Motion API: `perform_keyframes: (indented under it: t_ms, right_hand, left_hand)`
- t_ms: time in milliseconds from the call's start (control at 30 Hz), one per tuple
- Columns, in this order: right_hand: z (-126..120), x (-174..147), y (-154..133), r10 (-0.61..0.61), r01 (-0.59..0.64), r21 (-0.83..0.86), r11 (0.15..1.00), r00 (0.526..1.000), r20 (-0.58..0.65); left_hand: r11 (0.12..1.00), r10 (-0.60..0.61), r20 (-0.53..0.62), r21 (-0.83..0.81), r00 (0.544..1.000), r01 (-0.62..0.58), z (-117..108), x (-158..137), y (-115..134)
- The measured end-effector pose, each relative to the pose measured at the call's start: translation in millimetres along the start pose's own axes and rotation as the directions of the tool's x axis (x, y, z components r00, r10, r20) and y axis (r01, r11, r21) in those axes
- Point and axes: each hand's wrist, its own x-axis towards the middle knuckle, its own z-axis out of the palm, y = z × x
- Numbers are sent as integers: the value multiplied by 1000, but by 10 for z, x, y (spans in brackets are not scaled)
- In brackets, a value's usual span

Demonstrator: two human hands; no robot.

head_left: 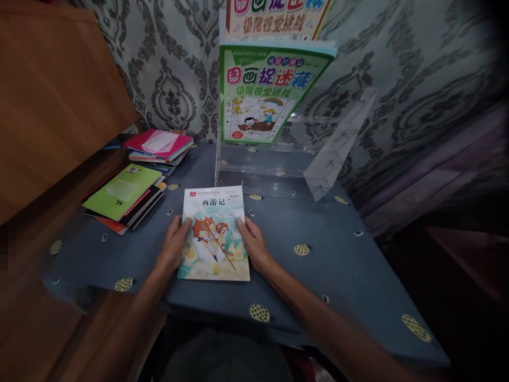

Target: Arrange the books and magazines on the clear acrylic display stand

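A paperback book (pixel 214 239) with a pale cover and a drawn figure carrying a staff faces up in front of me, near the table's front edge. My left hand (pixel 174 241) grips its left edge, thumb on the cover. On the opposite edge my right hand (pixel 254 244) holds it the same way. The fingers under the book are hidden. Beyond it stands a clear acrylic book rack (pixel 330 154). A green-covered book (pixel 254 95) leans upright in the rack, with an orange-covered book (pixel 274 24) above and behind it.
To the left lie a stack with a lime-green book (pixel 123 192) on top and, farther back, one topped by a pink book (pixel 153 142). A blue cloth with pineapple prints covers the table (pixel 318 276). Brown wooden furniture (pixel 59 90) stands at left, a patterned curtain (pixel 170 79) behind.
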Motion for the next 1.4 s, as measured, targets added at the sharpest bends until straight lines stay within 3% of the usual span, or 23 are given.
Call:
perform_keyframes:
  t_ms: [67, 133, 200, 267, 333, 400, 467, 533, 633, 700, 767, 833, 967, 1067, 1233, 1400]
  right_hand:
    - [-15, 19, 44, 6, -6, -42, 999, 1000, -3]
    - [-37, 45, 66, -3, 3, -90, 996, 1000, -2]
    - [-92, 75, 45, -23, 26, -156, 987, 1000, 17]
    - [-196, 103, -27, -42, 58, -303, 951, 997, 58]
    - [-321, 121, -139, -84, 111, -559, 822, 994, 74]
    - [-395, 129, -249, -190, 151, -803, 577, 981, 48]
    - [-337, 132, -310, -301, 189, -916, 353, 950, 80]
    - [-123, 151, -291, -330, 331, -917, 223, 910, 249]
    - [345, 265, -136, -246, 652, -751, 104, 748, 616]
    - [589, 404, -9, -197, 690, -722, 55, 716, 669]
    - [682, 553, 84, -178, 667, -744, 25, 736, 654]
    - [612, 664, 116, -174, 635, -772, -1, 761, 626]
    - [170, 719, 23, -201, 512, -859, -27, 838, 506]
    - [-206, 698, -60, -211, 416, -909, 33, 892, 400]
    - [-583, 771, -36, -270, 510, -834, 213, 851, 451]
    - [-673, 876, -13, -347, 577, -737, 352, 812, 470]
  left_hand:
    - [987, 116, 25, 111, 993, -118, -42, 2, 3]
    - [912, 266, 78, 304, 961, -277, -105, -4, 24]
    - [716, 430, 175, 532, 886, -452, -172, 2, 48]
    - [483, 514, 297, 674, 805, -558, -220, 41, 56]
    - [333, 517, 395, 724, 759, -604, -236, 120, 37]
    - [259, 498, 461, 729, 734, -633, -228, 226, -3]
    - [218, 493, 489, 731, 719, -647, -216, 330, -56]
    - [207, 502, 481, 740, 719, -640, -220, 410, -115]
    - [188, 537, 486, 728, 690, -659, -266, 473, -205]
    - [146, 553, 516, 713, 654, -686, -302, 489, -250]
    - [95, 547, 536, 723, 643, -684, -318, 494, -271]
    - [54, 543, 529, 753, 652, -655, -305, 492, -272]
    - [8, 566, 500, 791, 655, -611, -238, 468, -242]
    - [-25, 543, 495, 817, 678, -576, -199, 410, -183]
    - [-172, 437, 565, 816, 699, -552, -40, 300, 19]
    - [-221, 281, 719, 694, 636, -686, 362, 317, 97]
